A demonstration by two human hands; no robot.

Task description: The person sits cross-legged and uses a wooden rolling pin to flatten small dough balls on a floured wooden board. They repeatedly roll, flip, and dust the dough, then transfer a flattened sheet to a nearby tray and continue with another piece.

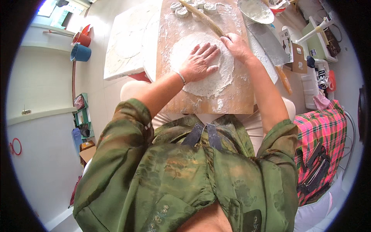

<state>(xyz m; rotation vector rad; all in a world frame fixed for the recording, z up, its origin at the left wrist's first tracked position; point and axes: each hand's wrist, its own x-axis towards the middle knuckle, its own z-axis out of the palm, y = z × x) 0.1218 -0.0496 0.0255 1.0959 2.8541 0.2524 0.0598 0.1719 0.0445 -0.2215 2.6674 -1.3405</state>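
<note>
A wide round sheet of dough (203, 88), speckled and dusted with flour, lies on a wooden board (174, 108) before me. My left hand (200, 62) rests palm down on the dough with its fingers spread. In my right hand (236, 46) is the near end of a wooden rolling pin (207, 21). The pin slants away to the upper left, its far end over several small floured dough pieces (181, 12). Loose flour is scattered across the board. My right hand sits at the dough's upper right edge.
Left of the board, a floured white surface (124, 32) carries another thin round sheet. A bowl of flour (256, 11) stands at the upper right. Beside the board on the right lies a broad cleaver (266, 43) with a wooden handle (283, 79). Farther left are buckets (81, 52).
</note>
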